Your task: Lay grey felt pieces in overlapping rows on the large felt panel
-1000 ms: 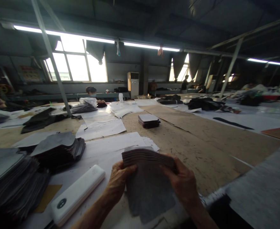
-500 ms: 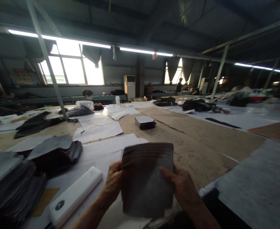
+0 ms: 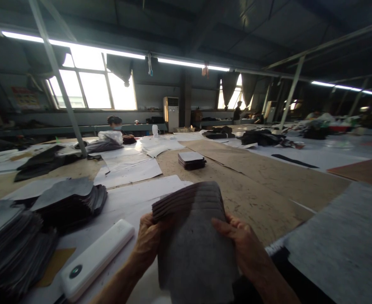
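Between my two hands is a stack of dark grey fabric pieces [image 3: 194,245], its top edges fanned into several thin layers and bent over. My left hand [image 3: 149,236] grips the stack's left edge. On the opposite edge, my right hand [image 3: 235,232] is closed with its thumb lying on the front face and its fingers behind, partly hidden. The stack is held up, tilted toward me, above the table. Beyond it a smaller stack of cut pieces [image 3: 191,160] with a pale top lies on brown paper.
To the left are tall stacks of cut fabric [image 3: 68,202] and a long white device [image 3: 99,257] with a round dark spot. White paper sheets [image 3: 129,169] and brown paper [image 3: 262,190] cover the table. Grey material [image 3: 347,236] lies at right. A person [image 3: 114,122] is across the table.
The fabric stack has tilted and bent, its upper left corner dropping and its layers fanning further at the left. Both hands still grip it; my left hand shifted slightly left.
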`<state>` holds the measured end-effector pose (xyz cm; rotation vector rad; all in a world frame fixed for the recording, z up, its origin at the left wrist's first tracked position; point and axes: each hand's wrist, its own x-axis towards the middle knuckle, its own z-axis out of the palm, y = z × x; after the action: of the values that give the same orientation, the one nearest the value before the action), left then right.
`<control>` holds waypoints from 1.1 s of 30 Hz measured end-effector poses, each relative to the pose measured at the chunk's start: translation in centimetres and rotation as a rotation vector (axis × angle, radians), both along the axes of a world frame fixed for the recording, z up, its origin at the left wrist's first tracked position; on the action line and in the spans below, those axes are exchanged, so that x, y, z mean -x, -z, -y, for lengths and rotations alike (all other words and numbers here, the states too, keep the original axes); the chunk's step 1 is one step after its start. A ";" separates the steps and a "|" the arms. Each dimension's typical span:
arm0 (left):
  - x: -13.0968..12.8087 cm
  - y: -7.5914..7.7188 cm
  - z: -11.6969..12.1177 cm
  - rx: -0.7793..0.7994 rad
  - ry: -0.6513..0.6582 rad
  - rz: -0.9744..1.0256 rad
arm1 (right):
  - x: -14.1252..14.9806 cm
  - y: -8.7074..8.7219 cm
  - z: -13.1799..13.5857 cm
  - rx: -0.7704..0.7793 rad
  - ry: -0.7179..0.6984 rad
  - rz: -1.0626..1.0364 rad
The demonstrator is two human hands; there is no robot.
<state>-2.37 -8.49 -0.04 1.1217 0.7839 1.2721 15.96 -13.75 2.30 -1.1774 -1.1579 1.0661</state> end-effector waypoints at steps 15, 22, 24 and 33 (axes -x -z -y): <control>-0.3 -0.2 0.6 0.249 0.126 0.038 | 0.1 0.8 0.3 0.123 0.069 -0.331; -0.8 -0.6 0.8 0.123 0.207 0.114 | -0.4 2.1 0.6 -0.289 0.401 0.181; -0.7 -0.5 0.8 0.171 0.174 0.068 | -0.3 2.1 0.4 -0.116 0.258 0.023; -0.2 0.8 0.7 -0.423 -0.141 -0.426 | -0.5 2.9 0.4 -0.299 0.385 0.313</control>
<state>-2.14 -9.19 -0.87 1.7429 0.9433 1.3732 16.46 -14.19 -0.56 -1.2865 -1.2150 0.4105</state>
